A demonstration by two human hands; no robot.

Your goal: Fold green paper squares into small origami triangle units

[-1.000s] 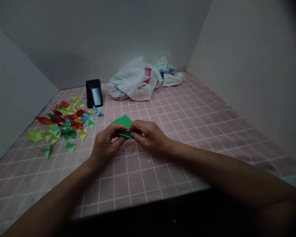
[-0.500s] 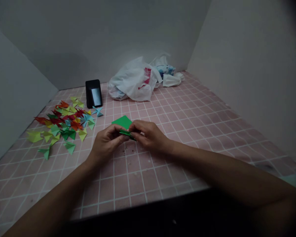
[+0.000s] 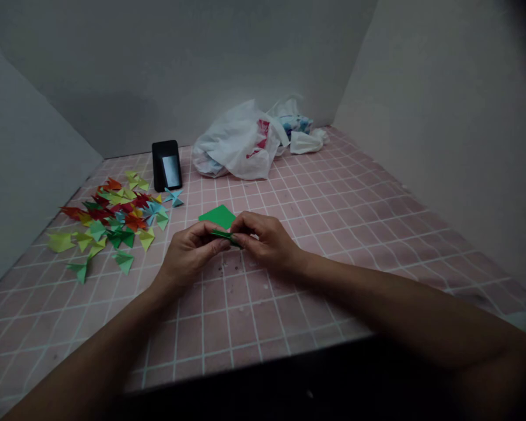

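Note:
Between my two hands is a small folded piece of green paper (image 3: 222, 234), held above the table and partly hidden by fingers. My left hand (image 3: 193, 248) pinches its left side between thumb and fingers. At its right end, my right hand (image 3: 265, 240) pinches with thumb and forefinger. Just beyond the hands, a flat green paper sheet (image 3: 217, 217) lies on the pink checked tablecloth (image 3: 245, 310); its near part is covered by my fingers.
Several folded paper cranes (image 3: 121, 235) in red, orange, yellow, green and blue lie in a heap at the left. Behind them a black phone (image 3: 166, 165) stands propped up. A crumpled white plastic bag (image 3: 236, 140) sits at the back by the wall, beside a smaller bundle (image 3: 296, 124).
Both hands keep their pinch on the folded green paper. The paper has tilted slightly between the fingers; everything else lies as before.

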